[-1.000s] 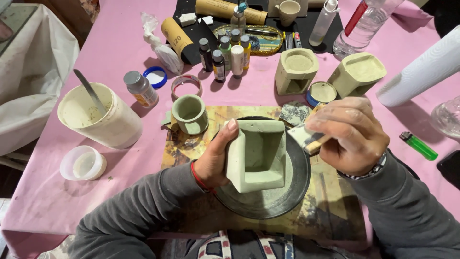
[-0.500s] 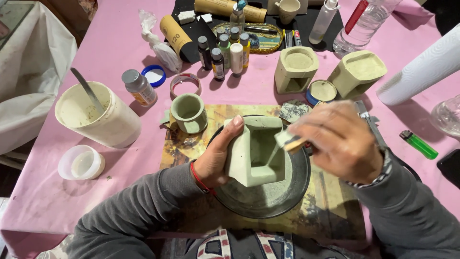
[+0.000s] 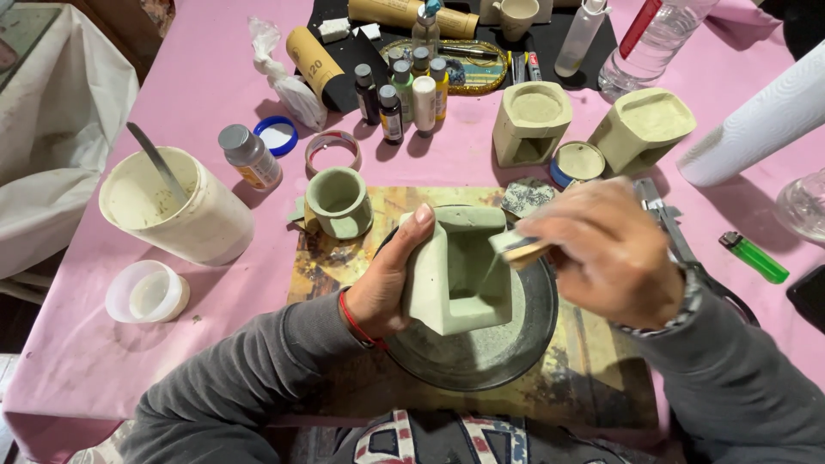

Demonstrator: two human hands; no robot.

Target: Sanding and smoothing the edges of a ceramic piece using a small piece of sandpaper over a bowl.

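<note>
Where the dark round turntable (image 3: 481,361) sits on a paint-stained board (image 3: 326,258) at the near edge of the pink table (image 3: 129,361), a pale green square vessel (image 3: 455,275) rests on the turntable, tipped so its open side faces up. Left hand (image 3: 387,283) is clasped around the vessel's left wall, thumb along the top edge, a red cord at the wrist. Right hand (image 3: 601,249) is closed on a small flat tool (image 3: 516,249) — its tip reaches over the vessel's opening; blur prevents telling whether it touches the clay.

Just left of the vessel stands a small green cup (image 3: 338,202). Farther left: a white tub (image 3: 172,210) with a metal utensil inside, and a shallow white dish (image 3: 146,292) nearer.

Right of the hands lie a green lighter (image 3: 754,258) and a metal instrument (image 3: 662,215), partly hidden.

Beyond the board stand two more square green vessels (image 3: 533,120) (image 3: 644,129), a round lid between them. At the far edge — a cluster of small paint bottles (image 3: 404,94), cardboard tubes, a clear plastic bottle (image 3: 653,43) and a paper towel roll (image 3: 760,120).
</note>
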